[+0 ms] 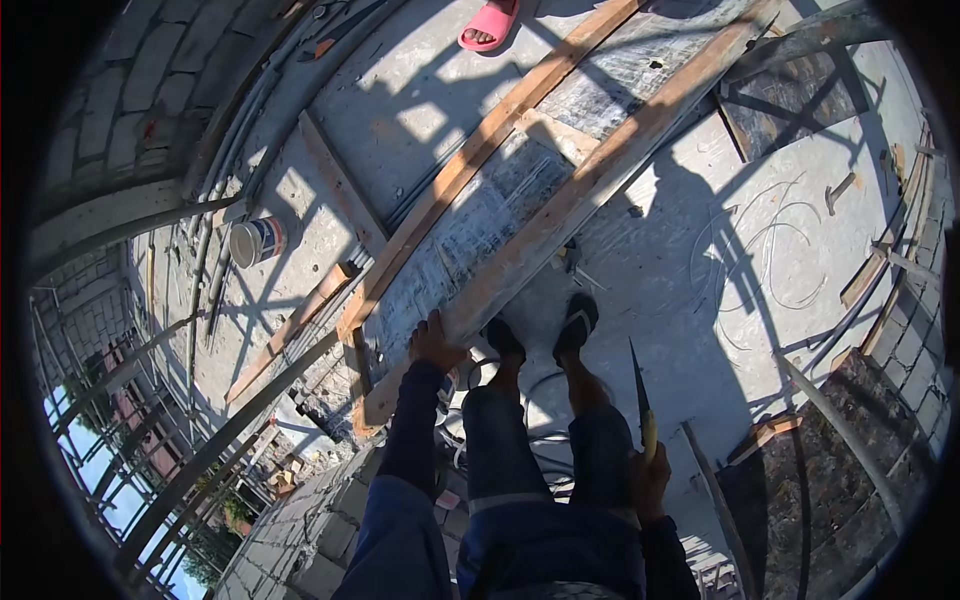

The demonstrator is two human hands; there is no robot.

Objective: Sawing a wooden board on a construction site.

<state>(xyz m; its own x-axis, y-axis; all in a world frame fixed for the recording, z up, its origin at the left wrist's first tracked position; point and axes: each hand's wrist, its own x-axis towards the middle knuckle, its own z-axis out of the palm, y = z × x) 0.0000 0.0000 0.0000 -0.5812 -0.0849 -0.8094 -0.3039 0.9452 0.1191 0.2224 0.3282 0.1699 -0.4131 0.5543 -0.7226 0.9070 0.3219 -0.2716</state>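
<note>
My right hand (650, 482) is closed round the yellow handle of a handsaw (640, 385), its narrow dark blade pointing away from me beside my right leg. My left hand (433, 344) grips the near wooden plank (545, 250) close to its left end, fingers curled over the top edge. This plank is one long side of a timber frame that runs up to the right. A second long plank (450, 195) lies along the frame's far side, with a stained panel (465, 235) between them and a short crosspiece (560, 135) joining them.
A paint bucket (258, 242) lies left of the frame. Loose boards (340, 180) and pipes are scattered there. Coiled wire (775, 255) and a hammer (840, 193) lie on the concrete at right. Another person's foot in a pink sandal (488, 25) stands at the top. Block walls edge the area.
</note>
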